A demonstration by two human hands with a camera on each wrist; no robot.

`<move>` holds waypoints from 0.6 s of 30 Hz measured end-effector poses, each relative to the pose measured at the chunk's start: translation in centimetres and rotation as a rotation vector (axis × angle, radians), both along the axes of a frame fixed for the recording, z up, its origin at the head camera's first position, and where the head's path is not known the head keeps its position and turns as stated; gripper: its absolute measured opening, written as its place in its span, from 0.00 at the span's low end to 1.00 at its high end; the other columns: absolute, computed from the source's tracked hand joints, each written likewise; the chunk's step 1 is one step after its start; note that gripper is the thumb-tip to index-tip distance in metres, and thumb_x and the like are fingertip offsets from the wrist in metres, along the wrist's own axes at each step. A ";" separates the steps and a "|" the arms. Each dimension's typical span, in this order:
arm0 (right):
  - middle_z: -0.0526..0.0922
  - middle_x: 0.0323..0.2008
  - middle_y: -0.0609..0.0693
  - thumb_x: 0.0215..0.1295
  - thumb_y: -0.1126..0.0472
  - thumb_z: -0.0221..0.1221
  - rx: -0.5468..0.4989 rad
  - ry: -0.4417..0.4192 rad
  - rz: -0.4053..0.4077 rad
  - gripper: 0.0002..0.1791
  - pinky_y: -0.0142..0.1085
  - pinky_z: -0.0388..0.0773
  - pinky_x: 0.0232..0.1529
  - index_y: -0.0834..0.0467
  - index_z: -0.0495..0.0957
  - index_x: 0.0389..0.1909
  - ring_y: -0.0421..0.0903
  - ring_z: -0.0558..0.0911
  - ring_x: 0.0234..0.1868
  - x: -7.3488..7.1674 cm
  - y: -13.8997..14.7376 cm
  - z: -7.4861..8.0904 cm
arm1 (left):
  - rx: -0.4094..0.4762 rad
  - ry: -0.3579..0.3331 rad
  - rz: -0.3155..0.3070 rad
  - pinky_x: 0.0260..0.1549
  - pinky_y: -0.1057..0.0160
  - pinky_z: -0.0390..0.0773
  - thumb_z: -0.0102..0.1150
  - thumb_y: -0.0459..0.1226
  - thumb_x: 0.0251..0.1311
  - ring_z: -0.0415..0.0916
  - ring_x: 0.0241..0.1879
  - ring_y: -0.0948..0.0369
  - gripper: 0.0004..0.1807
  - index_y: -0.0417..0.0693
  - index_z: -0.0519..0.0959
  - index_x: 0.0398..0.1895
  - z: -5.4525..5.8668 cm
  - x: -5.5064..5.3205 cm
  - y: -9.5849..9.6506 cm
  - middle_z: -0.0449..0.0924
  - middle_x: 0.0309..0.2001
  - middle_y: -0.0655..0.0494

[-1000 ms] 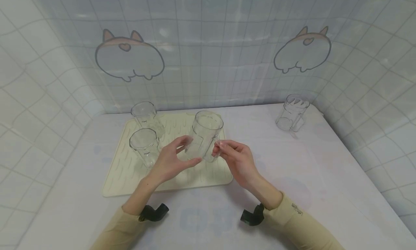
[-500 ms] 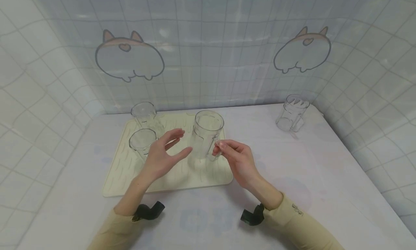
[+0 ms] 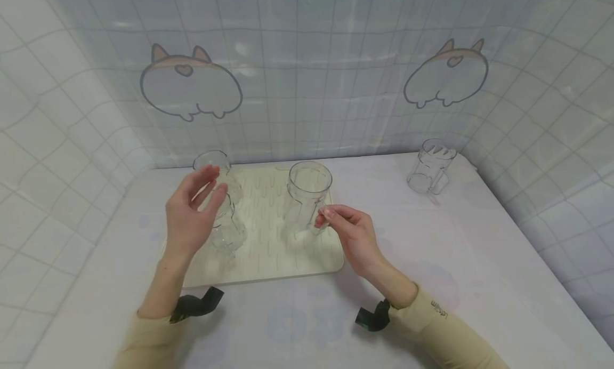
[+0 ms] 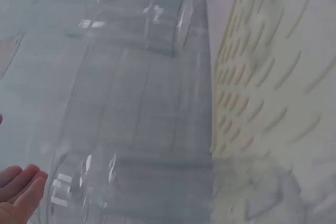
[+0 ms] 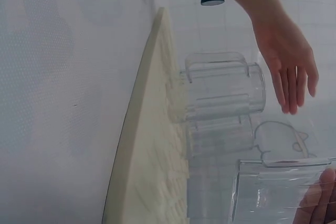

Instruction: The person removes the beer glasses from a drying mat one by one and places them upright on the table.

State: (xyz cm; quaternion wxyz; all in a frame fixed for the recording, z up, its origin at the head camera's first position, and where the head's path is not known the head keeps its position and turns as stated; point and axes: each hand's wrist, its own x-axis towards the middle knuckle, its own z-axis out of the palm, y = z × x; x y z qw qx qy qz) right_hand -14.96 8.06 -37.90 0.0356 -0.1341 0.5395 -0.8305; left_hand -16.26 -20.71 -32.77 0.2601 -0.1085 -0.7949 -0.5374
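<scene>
A clear glass mug (image 3: 298, 198) is in my right hand (image 3: 352, 233), which pinches its handle. In the right wrist view this mug (image 5: 278, 192) is off the cream ribbed mat (image 5: 142, 129), with a gap beneath its base. My left hand (image 3: 189, 214) holds nothing; its fingers are loosely bent beside the rim of the front left mug (image 3: 227, 233), partly covering it. Behind that one is another clear mug (image 3: 211, 158), also on the mat (image 3: 268, 262) and partly hidden by the left hand. The left wrist view has both mugs and the left fingertips (image 4: 23, 187).
A further clear mug (image 3: 431, 169) stands on the white tabletop (image 3: 455, 278) at the back right. Tile-patterned sheeting (image 3: 331, 113) with dog drawings (image 3: 192, 86) encloses the back and sides of the table.
My left hand has come away from the held mug and moved left to the front left mug. The right hand keeps its pinch on the handle and has barely moved.
</scene>
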 end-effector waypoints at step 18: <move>0.83 0.27 0.51 0.63 0.63 0.59 0.050 0.004 -0.066 0.09 0.45 0.67 0.58 0.65 0.81 0.36 0.49 0.80 0.35 -0.4 -0.2 0.0 | -0.105 -0.410 0.426 0.62 0.60 0.66 0.39 0.46 0.69 0.69 0.61 0.57 0.25 0.46 0.67 0.65 -3.1 -3.5 -9.1 0.72 0.61 0.50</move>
